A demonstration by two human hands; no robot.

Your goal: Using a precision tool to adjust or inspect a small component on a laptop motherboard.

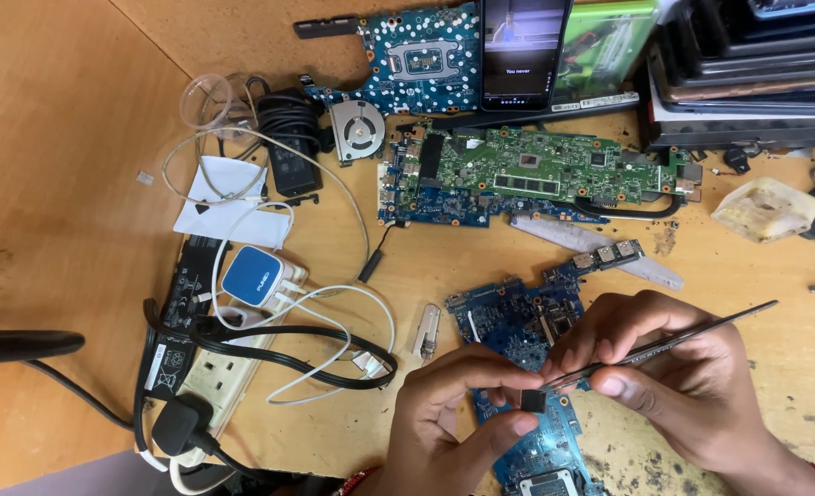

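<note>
The left hand pinches a small black chip between thumb and forefinger. The right hand grips tweezers, tips at the chip, above a blue circuit board on the surface.

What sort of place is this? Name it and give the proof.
Most likely an electronics repair bench. Bare circuit boards lie about, a green one and a blue one, beside a stack of laptops. The right hand works with tweezers; the left hand pinches a small black chip.
</note>
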